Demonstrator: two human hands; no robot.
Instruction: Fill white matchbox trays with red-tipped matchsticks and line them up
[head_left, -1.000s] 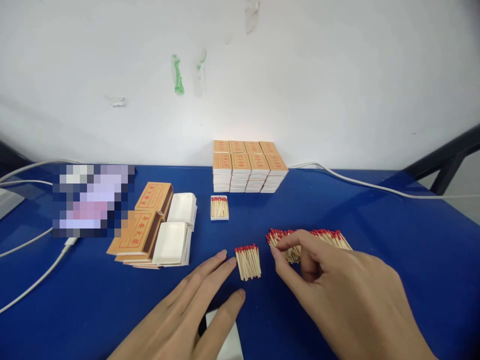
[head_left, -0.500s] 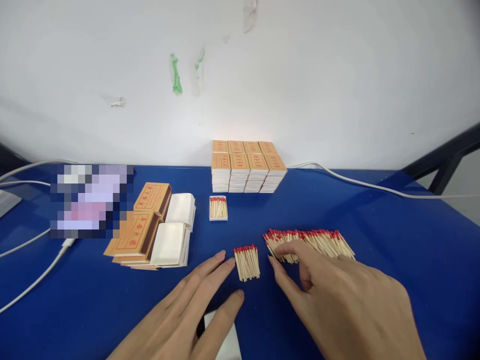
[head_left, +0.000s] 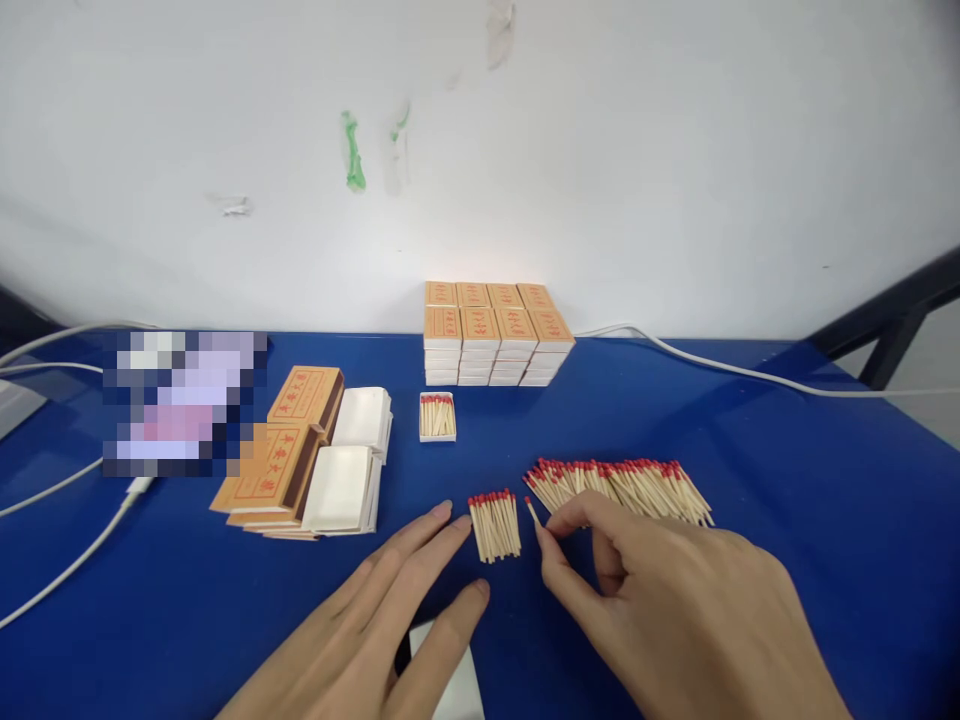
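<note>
Between thumb and index finger my right hand [head_left: 675,590] pinches a single red-tipped match [head_left: 532,509], head pointing away from me. Just left of it lies a small flat bundle of matches [head_left: 495,526], laid side by side with their heads to the back. My left hand [head_left: 397,610] rests with fingers spread, its fingertips beside that bundle's left edge. Beyond my right hand stretches a larger pile of loose matches [head_left: 622,485], partly covered by the hand. A white object [head_left: 459,690] shows partly under my left thumb.
A small tray of matches [head_left: 437,417] stands in front of stacked orange matchboxes [head_left: 499,335] against the wall. At left are orange matchbox sleeves [head_left: 274,470] and white trays [head_left: 339,490]. A blurred-out device [head_left: 187,400] and white cables [head_left: 67,585] lie farther left.
My right hand has drawn one match leftward out of the big pile, close to the small bundle. My left hand has stayed in place.
</note>
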